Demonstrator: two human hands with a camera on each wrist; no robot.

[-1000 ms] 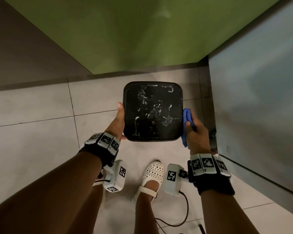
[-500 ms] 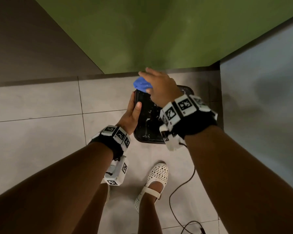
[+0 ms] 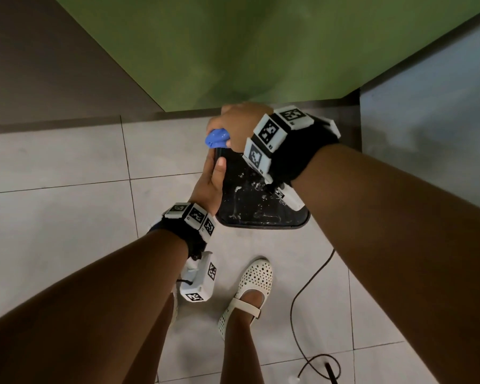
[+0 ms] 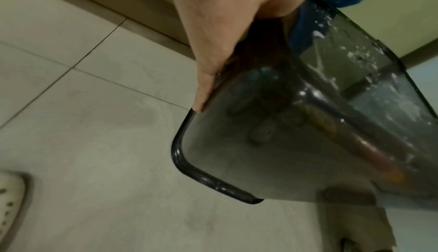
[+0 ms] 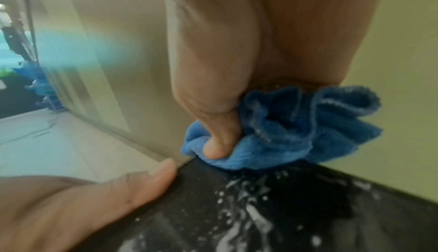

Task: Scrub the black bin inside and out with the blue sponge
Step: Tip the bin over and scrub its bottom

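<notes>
The black bin [image 3: 261, 209] is held off the floor with its sudsy base turned up toward me. My left hand [image 3: 211, 184] grips its left side, thumb lying on the base. My right hand [image 3: 239, 126] reaches over the bin and clutches the crumpled blue sponge [image 3: 216, 138], pressing it on the far left corner of the base. In the right wrist view the sponge [image 5: 284, 134] sits bunched under my thumb against the foamy bin [image 5: 260, 218]. In the left wrist view the bin wall [image 4: 272, 153] looks smoky and see-through, and my left hand [image 4: 213, 31] lies along it.
A green wall [image 3: 247, 51] stands just beyond the bin, and a grey panel [image 3: 427, 134] closes the right side. Pale floor tiles [image 3: 53, 217] spread to the left. My white shoe [image 3: 247, 295] and a black cable [image 3: 302, 314] lie below the bin.
My right hand has carried the sponge from the bin's right side across to its far left corner. The bin has turned in my left hand's grip.
</notes>
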